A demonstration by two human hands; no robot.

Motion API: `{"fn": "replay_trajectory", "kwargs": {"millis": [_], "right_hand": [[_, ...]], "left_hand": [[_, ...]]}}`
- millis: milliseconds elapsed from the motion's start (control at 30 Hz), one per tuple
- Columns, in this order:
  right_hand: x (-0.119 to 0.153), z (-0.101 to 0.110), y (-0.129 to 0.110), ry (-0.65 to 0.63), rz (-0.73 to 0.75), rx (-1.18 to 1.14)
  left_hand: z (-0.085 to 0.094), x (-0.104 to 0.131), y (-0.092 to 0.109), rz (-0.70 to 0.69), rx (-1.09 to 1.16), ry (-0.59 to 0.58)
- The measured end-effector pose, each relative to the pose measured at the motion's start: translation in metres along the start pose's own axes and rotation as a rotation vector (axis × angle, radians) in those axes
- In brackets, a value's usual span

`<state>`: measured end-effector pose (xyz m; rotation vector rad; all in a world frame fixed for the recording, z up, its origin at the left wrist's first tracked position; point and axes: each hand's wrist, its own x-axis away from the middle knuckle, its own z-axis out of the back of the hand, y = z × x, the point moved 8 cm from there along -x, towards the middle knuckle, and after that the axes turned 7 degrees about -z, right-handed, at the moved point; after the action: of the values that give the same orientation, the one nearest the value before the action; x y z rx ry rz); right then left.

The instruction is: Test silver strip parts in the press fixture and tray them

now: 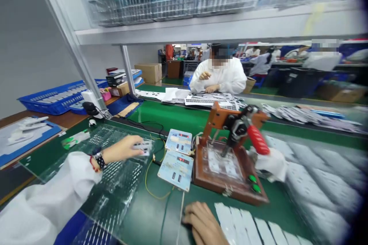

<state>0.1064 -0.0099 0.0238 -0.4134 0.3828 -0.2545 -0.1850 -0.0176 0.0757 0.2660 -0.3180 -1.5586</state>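
Observation:
My left hand (126, 150) reaches over a clear plastic tray (115, 189), fingers closed on a small pale flat piece (145, 147) with dark marks. Motion blurs that piece, so its exact kind does not show. Beside it stand two light-blue circuit boards with red digit displays, a rear board (178, 141) and a front board (176, 170). My right hand (204, 222) rests on the green mat, its fingers loosely bent and nothing visible in them. Just right of it lies a row of white flat strips (238, 224).
A wooden press fixture (230, 195) with a red lever handle (258, 139) stands right of the boards. White parts in trays (313, 183) fill the right side. Blue baskets (54, 97) sit at left. A shelf (201, 26) hangs overhead; a co-worker (220, 74) sits opposite.

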Motion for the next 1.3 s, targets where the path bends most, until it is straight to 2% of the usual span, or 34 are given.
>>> {"fn": "replay_trajectory", "kwargs": {"millis": [100,167,267,367,433,533,633,733,800,900,967,1033,1167,1300], "right_hand": [[0.015,0.028,-0.001,0.16,-0.068,0.011],[0.029,0.044,0.002,0.271,-0.117,0.027],[0.053,0.061,0.009,0.381,-0.2,0.067],[0.071,0.072,0.011,0.436,-0.247,0.079],[0.08,0.076,0.01,0.455,-0.269,0.08],[0.091,0.077,0.006,0.469,-0.288,0.063],[0.1,0.072,0.002,0.443,-0.291,0.028],[0.101,0.066,0.005,0.374,-0.304,-0.022],[0.091,0.062,0.011,0.282,-0.316,-0.043],[0.065,0.046,0.024,0.028,-0.358,-0.02],[0.05,0.034,0.034,-0.149,-0.385,0.011],[0.041,0.025,0.04,-0.249,-0.382,0.026],[0.04,0.021,0.047,-0.243,-0.345,0.026],[0.046,0.019,0.048,-0.197,-0.371,0.063]], "left_hand": [[-0.046,-0.008,0.1,-0.213,-0.052,-0.055],[-0.075,-0.011,0.15,-0.303,-0.111,-0.059],[-0.116,-0.017,0.197,-0.349,-0.186,-0.048],[-0.149,-0.021,0.219,-0.328,-0.235,-0.036],[-0.165,-0.019,0.226,-0.294,-0.251,-0.032],[-0.177,-0.011,0.229,-0.246,-0.232,-0.039],[-0.177,-0.001,0.227,-0.252,-0.145,-0.079],[-0.171,0.004,0.214,-0.242,-0.061,-0.102],[-0.17,0.007,0.203,-0.232,0.032,-0.114],[-0.179,0.011,0.194,-0.247,0.285,-0.128],[-0.186,0.013,0.189,-0.226,0.387,-0.095],[-0.192,0.013,0.185,-0.179,0.399,-0.042],[-0.196,0.014,0.185,-0.112,0.401,0.02],[-0.193,0.012,0.191,-0.125,0.436,0.019]]}}
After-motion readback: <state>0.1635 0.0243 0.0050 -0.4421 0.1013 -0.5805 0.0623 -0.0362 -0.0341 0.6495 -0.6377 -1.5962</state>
